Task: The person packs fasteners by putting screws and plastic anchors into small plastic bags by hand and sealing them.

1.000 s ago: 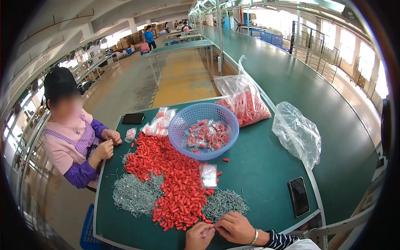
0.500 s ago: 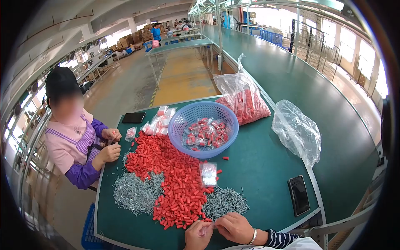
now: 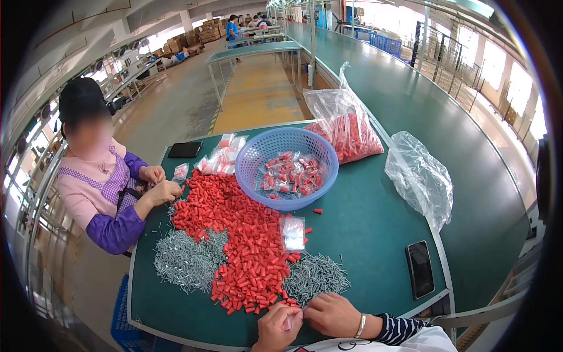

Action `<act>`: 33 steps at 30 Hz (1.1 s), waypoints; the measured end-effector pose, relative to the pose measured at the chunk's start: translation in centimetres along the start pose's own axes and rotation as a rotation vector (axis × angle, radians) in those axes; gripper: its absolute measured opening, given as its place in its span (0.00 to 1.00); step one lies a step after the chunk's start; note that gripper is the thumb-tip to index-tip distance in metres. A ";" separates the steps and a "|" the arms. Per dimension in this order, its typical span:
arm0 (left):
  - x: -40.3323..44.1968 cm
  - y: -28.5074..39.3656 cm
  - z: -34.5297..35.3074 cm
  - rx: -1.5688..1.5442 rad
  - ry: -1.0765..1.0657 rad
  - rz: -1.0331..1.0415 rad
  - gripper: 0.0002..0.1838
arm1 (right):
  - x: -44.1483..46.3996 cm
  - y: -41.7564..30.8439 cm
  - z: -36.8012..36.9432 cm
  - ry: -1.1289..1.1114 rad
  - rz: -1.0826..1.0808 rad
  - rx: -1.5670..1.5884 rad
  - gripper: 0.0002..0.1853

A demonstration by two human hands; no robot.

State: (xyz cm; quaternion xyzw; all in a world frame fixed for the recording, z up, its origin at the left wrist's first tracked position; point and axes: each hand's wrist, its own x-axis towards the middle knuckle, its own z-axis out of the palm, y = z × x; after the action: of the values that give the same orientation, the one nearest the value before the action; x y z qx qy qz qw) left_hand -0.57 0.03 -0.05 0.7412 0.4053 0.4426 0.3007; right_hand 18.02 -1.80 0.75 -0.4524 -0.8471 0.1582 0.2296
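My left hand (image 3: 278, 330) is closed on a small clear plastic bag (image 3: 288, 322) at the table's near edge. My right hand (image 3: 335, 317), with a bracelet at the wrist, meets it fingertip to fingertip and pinches the bag's edge. The fingers hide most of the bag, and its contents do not show clearly. Just beyond my hands lie a pile of grey screws (image 3: 316, 277) and a broad heap of red plastic caps (image 3: 249, 267). A stack of flat clear bags (image 3: 292, 233) rests beside the red caps.
A blue basket (image 3: 246, 190) contains filled bags. Behind it stands a large bag of red caps (image 3: 355, 138); a crumpled clear bag (image 3: 419, 176) and a phone (image 3: 420, 270) lie rightward. At left, a co-worker (image 3: 99, 182) handles small pieces near another screw pile (image 3: 189, 261).
My hands stay together at the bag, with the left fingers now more closed round it. The co-worker's nearer hand has moved toward the red caps. The camera view has shifted slightly.
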 end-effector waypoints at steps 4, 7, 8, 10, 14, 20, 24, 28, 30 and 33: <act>0.0 0.3 -0.4 0.043 -0.098 0.014 0.11 | 0.5 0.4 -1.0 0.182 0.028 0.138 0.09; -0.3 -1.0 0.3 0.062 -0.056 0.044 0.10 | 0.8 0.3 -1.2 0.213 0.028 0.227 0.08; -0.5 -1.3 0.5 0.063 -0.028 0.043 0.11 | 0.9 0.1 -1.2 0.218 0.030 0.258 0.08; -0.6 -1.8 0.0 0.103 -0.046 0.068 0.12 | 0.9 0.0 -1.3 0.239 0.001 0.340 0.07; -1.1 -1.6 -0.5 0.135 -0.092 0.014 0.13 | 0.7 0.0 -2.1 0.188 0.048 0.412 0.08; -0.7 -1.1 -1.2 -0.043 -0.304 -0.060 0.28 | -0.4 0.6 -2.4 -0.069 -0.034 0.094 0.12; -0.8 -1.7 -1.0 -0.014 -0.293 0.005 0.30 | -0.2 -0.2 -2.2 -0.085 -0.048 0.062 0.13; -1.0 -2.2 -0.6 0.039 -0.250 0.092 0.29 | -0.3 -0.3 -2.1 -0.079 -0.024 0.038 0.13; -1.3 -2.4 -0.3 0.058 -0.241 0.114 0.28 | -0.4 -0.4 -1.9 -0.083 -0.009 0.050 0.14; -1.8 -2.7 0.4 0.082 -0.235 0.123 0.28 | -0.6 -0.4 -1.6 -0.086 0.029 0.049 0.15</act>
State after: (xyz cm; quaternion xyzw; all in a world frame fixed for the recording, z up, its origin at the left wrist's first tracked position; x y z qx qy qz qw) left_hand -1.64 -0.28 -3.13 0.8231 0.3389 0.3534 0.2878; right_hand 18.86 -2.38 2.11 -0.4514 -0.8455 0.2017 0.2016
